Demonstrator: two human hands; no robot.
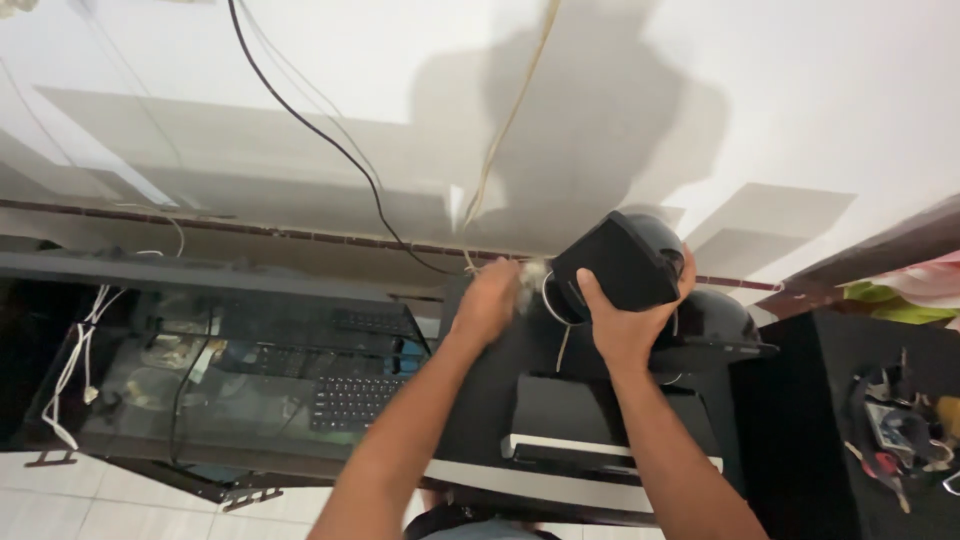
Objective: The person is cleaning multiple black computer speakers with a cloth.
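1. Hands first: the right hand (632,318) is wrapped around a small black speaker (617,262), lifting it tilted, close to the white wall (800,100). Fingers curl round the far side, so how much of it is gripped there is hidden.
2. The left hand (488,300) is closed around something pale and crumpled, looks like a cloth (532,272), pressed just beside the speaker's left edge. It's blurry, so I honestly can't say cloth or tissue.
3. A thin white cord (562,345) hangs down from the speaker; where it ends is covered by the right wrist.
4. Behind the held speaker sits a second dark rounded speaker (722,318), partly blocked by the right hand.
5. Below the arms there's a flat black box (570,410) with a pale strip along its front, maybe a console or a player, too dark to tell.
6. To the left, a black keyboard (352,400) lies under a glass desk top (200,300); reflections muddy everything around it.
7. A black cable (330,140) and a yellowish cable (510,115) run down the wall and vanish behind the desk.
8. Far right, a dark surface holds a jumble of small tools (900,440), cut off by the frame edge.
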